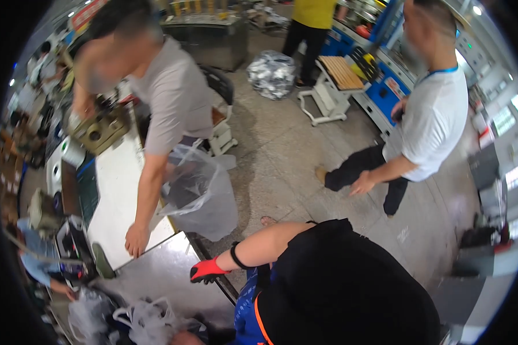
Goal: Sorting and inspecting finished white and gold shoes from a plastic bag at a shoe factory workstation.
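Note:
My right hand (208, 270), in a red glove with black on its finger side, reaches left over the edge of a shiny metal tabletop (167, 273). Its fingers are loosely bent and slightly apart, and I see nothing in them. A skin-coloured patch at the bottom edge looks like my left hand (186, 338); its fingers are hidden. Beside it lie white translucent plastic bags (147, 319). Across the corner, a co-worker in a grey shirt (172, 86) leans over, one hand (137, 238) on the white table (112, 195).
A large clear bag (204, 195) hangs at the white table's side. A person in a white shirt (437, 121) walks on the right. Behind are a stuffed silvery bag (271, 75), a wheeled stand with a slatted top (339, 75) and blue machines (388, 86).

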`<state>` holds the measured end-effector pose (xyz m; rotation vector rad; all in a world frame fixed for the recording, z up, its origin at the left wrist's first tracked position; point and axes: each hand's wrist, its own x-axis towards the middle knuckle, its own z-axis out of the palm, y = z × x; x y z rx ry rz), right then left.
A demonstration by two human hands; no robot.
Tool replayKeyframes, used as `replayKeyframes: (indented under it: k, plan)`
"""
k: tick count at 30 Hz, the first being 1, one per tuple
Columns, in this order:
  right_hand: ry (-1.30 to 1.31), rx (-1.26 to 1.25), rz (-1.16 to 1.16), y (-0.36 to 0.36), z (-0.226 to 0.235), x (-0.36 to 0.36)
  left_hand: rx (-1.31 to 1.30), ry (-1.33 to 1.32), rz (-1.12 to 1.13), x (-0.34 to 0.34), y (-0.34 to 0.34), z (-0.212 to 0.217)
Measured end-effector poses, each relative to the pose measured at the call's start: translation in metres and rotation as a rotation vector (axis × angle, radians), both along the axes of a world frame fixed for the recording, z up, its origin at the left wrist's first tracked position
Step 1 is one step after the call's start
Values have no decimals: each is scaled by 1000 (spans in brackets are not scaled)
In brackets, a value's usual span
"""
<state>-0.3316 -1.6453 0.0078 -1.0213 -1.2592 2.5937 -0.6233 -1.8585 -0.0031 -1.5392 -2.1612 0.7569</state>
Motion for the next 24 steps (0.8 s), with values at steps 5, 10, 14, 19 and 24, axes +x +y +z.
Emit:
replayKeyframes:
  k: [5, 10, 14, 19, 24]
  plan:
    - [-116, 38, -290, 19, -38, 96, -189, -153, -129, 13, 77, 17]
    - [-184, 37, -527, 41, -50, 245, -361, -287, -150, 68, 148, 61]
    - [-522, 110, -656, 39, -62, 380, -483, -398, -154, 134, 207, 106]
    - [-539, -90, -933, 25, -54, 483, -652, -554, -145, 253, 278, 143]
    - [-271, -224, -1246, 49, -49, 524, -537, -833, -397, 396, 350, 151]
